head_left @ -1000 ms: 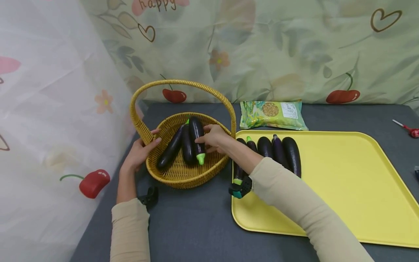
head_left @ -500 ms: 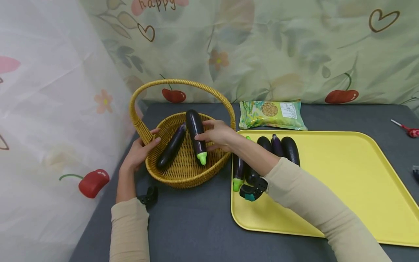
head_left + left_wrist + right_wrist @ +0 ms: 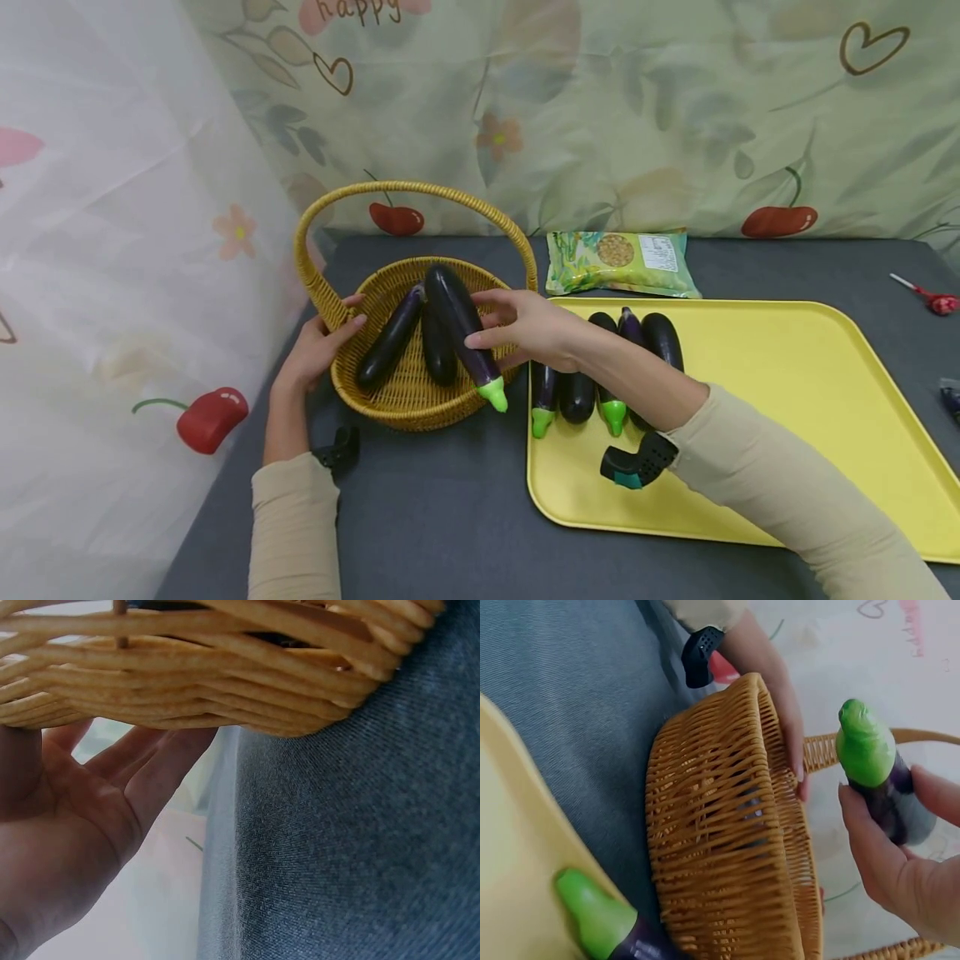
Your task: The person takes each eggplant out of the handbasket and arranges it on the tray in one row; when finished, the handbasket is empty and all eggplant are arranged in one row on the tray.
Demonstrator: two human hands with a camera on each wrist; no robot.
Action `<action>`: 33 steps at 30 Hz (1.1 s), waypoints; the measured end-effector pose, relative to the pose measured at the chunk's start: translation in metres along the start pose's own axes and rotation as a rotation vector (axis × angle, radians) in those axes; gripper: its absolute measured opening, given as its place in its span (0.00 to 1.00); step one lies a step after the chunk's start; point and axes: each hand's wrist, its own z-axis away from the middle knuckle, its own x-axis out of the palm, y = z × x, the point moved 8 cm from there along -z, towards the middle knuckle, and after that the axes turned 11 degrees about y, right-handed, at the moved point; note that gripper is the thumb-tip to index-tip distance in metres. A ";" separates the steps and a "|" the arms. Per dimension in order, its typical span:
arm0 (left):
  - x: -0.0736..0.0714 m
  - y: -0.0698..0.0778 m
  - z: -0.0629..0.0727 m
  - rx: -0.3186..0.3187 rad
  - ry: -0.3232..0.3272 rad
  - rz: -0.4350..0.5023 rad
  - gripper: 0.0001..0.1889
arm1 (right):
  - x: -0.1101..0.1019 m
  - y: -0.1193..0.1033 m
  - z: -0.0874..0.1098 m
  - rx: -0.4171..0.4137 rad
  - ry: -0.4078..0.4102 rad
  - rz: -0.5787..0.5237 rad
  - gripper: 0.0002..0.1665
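Note:
A wicker basket with a tall arched handle stands left of centre. My left hand grips its left rim at the foot of the handle; in the left wrist view that hand reaches up to the woven wall. Between the thumb and fingers of my right hand is a dark purple eggplant, held above the basket. Its green stem end points towards me, over the front right rim. Two more eggplants lie inside: one slanting at the left, the other partly hidden beneath the held one.
A yellow tray lies to the right, with several eggplants lined up along its left side, partly covered by the right forearm. Behind it is a green food packet. A red lollipop lies at the far right.
My right hand has lifted an eggplant off the others in the basket and drawn it towards me and to the right, its stem end swinging right. The left hand stays at the rim.

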 end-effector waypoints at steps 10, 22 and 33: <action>0.000 0.000 0.000 0.004 0.008 -0.009 0.34 | -0.016 0.008 0.035 -0.011 -0.052 0.061 0.42; 0.001 -0.002 -0.002 0.003 0.010 -0.001 0.31 | -0.052 0.037 0.070 -0.017 -0.096 0.091 0.44; 0.000 0.002 0.001 0.013 0.013 -0.022 0.33 | -0.105 0.069 0.094 0.047 -0.030 0.162 0.48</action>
